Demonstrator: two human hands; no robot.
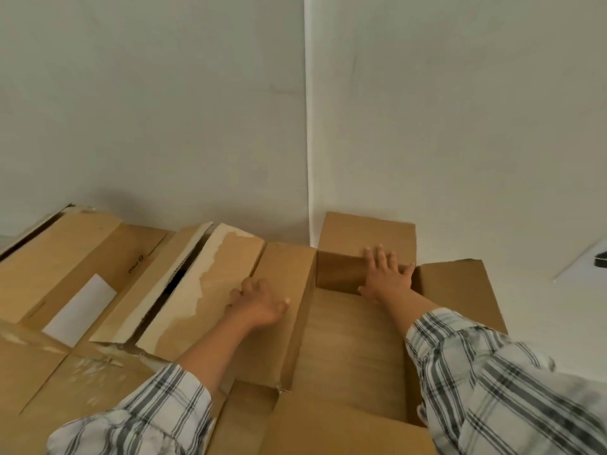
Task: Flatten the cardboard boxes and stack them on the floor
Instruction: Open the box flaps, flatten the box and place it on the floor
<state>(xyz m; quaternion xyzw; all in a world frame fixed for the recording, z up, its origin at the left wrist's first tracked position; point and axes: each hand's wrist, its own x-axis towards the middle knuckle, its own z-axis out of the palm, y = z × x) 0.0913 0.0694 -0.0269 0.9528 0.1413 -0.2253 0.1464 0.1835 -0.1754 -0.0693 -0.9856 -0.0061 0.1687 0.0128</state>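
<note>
An open brown cardboard box [354,349] lies in front of me against the white wall corner, its flaps spread out. My left hand [259,303] presses flat, fingers slightly curled, on the box's left flap [285,274]. My right hand [387,274] lies with fingers spread on the far flap [364,234], which leans toward the wall. The right flap [460,290] sticks out beside my right wrist. To the left lies a flattened box [210,290] with torn paper on its surface.
More flattened cardboard [65,257] with a white label [82,310] lies at the far left, and another sheet [49,366] at the lower left. White walls meet at a corner [308,159] behind the boxes. A dark object [601,259] shows at the right edge.
</note>
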